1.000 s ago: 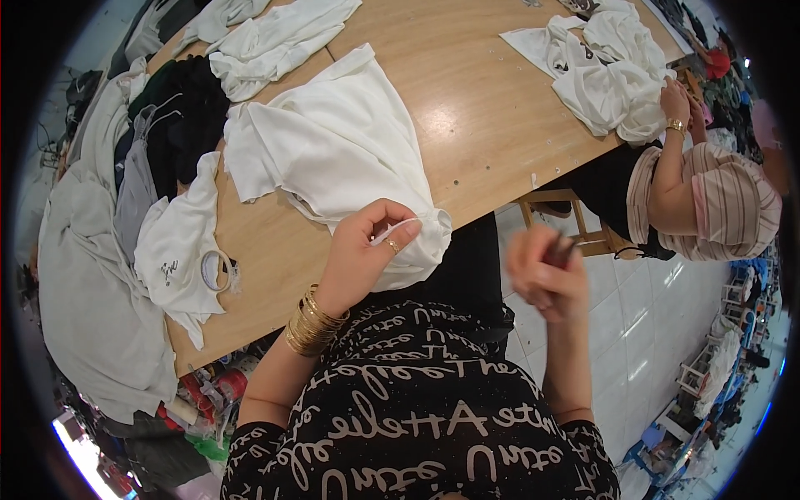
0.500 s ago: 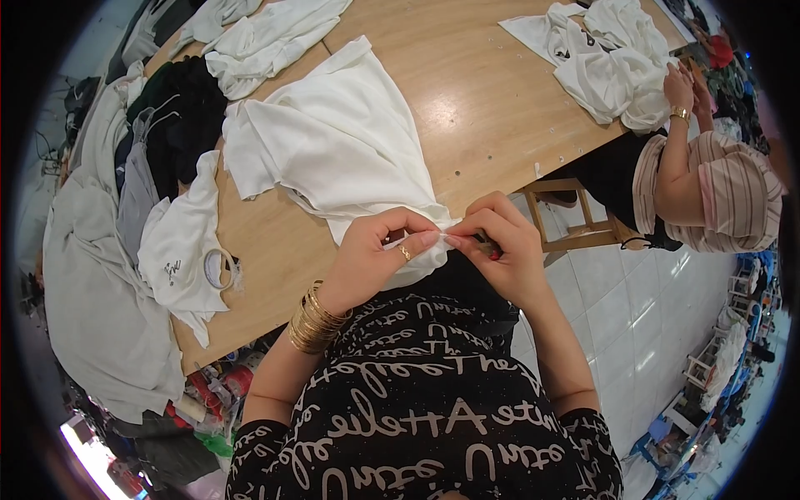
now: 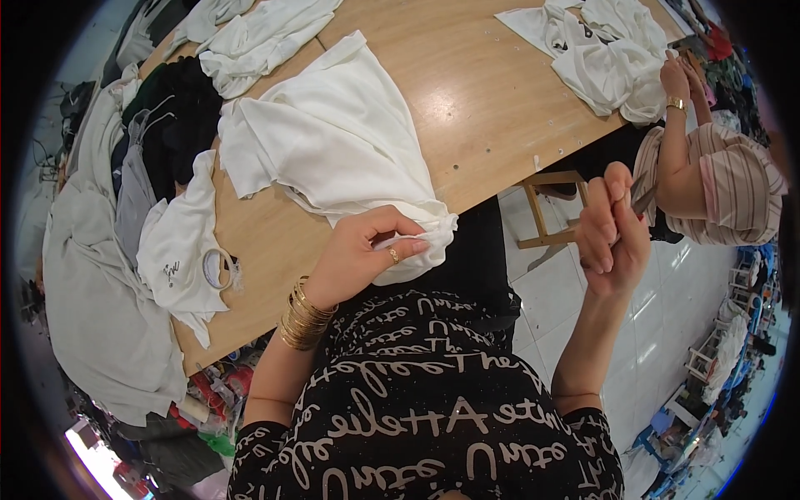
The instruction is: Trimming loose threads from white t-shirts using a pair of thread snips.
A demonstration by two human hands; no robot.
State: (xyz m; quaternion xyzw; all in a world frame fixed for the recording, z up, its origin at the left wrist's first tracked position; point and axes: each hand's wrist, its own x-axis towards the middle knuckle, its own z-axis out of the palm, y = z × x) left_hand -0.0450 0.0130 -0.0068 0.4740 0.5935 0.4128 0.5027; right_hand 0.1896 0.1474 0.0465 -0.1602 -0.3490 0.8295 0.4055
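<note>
My left hand (image 3: 357, 254) pinches the gathered edge of a white garment (image 3: 337, 125) between thumb and fingers. The garment lies spread over the wooden table (image 3: 467, 100), and its near end hangs over the front edge. My right hand (image 3: 612, 237) is raised well to the right, away from the cloth. Its fingers are closed, with thumb and forefinger pressed together. Out of this hand stick the dark metal blades of what look like small thread snips (image 3: 644, 197); their handle is mostly hidden in the palm. Any thread between the fingers is too fine to make out.
Left on the table are a white printed piece (image 3: 171, 258), a tape roll (image 3: 218, 270) and dark clothes (image 3: 179, 108). Grey cloth (image 3: 108, 308) hangs over the edge. At right, a co-worker (image 3: 708, 183) handles white garments (image 3: 608, 75) near a wooden stool (image 3: 546, 212).
My right hand has left the garment's edge and moved up and to the right, bringing the blades into sight. My left hand keeps its pinch on the cloth.
</note>
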